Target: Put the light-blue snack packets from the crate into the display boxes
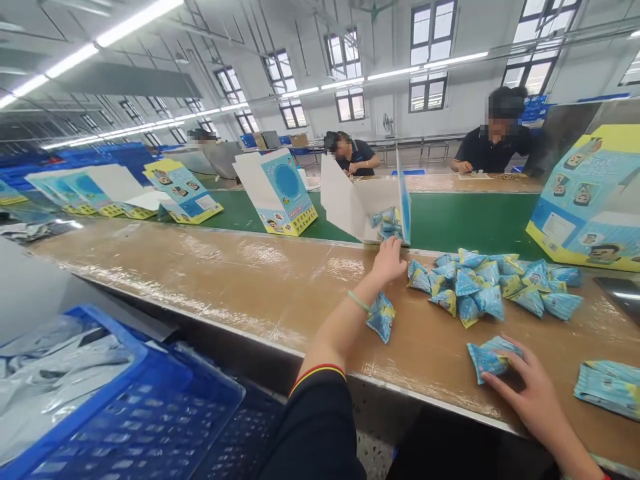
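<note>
Blue packets (467, 281): one pile on our brown tabletop (240, 267), several more inside our open carton (345, 200) on the green belt (450, 213). Our left hand (390, 261): at the carton's front edge, grip unclear; right hand (533, 387): pinching one packet (487, 360). Blue crate (150, 420): crumpled pale plastic (60, 387).

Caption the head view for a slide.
Left hand at an open carton holding blue packets; right hand touching a pyramid-shaped blue packet.

Dark navy short sleeve (316, 420), red-and-yellow cuff trim (320, 368), pale green wristband (358, 302)
</note>
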`<action>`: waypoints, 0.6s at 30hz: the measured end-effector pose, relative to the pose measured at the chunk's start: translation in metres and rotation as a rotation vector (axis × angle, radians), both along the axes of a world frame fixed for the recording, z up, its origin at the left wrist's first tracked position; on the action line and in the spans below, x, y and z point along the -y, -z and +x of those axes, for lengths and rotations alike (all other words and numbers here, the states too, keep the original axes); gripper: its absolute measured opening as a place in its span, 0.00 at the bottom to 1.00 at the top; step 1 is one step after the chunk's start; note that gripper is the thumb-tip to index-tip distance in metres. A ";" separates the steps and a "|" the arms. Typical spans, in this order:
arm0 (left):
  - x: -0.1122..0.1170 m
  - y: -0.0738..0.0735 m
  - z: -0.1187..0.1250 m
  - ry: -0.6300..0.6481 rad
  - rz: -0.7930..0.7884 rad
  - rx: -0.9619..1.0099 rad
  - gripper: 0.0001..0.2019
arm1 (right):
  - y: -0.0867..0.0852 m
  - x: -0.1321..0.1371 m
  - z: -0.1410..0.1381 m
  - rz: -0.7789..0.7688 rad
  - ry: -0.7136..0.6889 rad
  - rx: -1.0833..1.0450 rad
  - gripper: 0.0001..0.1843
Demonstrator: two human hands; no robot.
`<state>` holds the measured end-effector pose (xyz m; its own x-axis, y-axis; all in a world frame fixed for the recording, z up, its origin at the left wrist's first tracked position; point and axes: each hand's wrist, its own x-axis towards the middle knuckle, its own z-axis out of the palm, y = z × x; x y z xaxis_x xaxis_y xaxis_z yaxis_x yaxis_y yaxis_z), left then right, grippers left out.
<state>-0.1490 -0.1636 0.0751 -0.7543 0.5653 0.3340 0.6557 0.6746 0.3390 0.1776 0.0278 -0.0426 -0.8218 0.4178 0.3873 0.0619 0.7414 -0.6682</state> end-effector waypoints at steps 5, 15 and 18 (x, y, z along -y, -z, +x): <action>-0.019 -0.020 -0.019 -0.106 0.011 -0.002 0.31 | -0.003 0.002 0.002 -0.023 0.014 -0.011 0.27; -0.050 -0.078 -0.071 -0.248 0.083 -0.066 0.25 | -0.030 0.030 0.019 -0.112 0.017 -0.270 0.26; -0.084 -0.083 -0.062 -0.235 0.211 -0.193 0.23 | -0.045 0.030 0.032 -0.105 0.074 -0.370 0.27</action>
<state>-0.2114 -0.0792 0.1583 -0.7669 0.2878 0.5736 0.5568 0.7428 0.3717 0.2096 -0.0022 0.0021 -0.6005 0.5239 0.6042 -0.1468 0.6705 -0.7273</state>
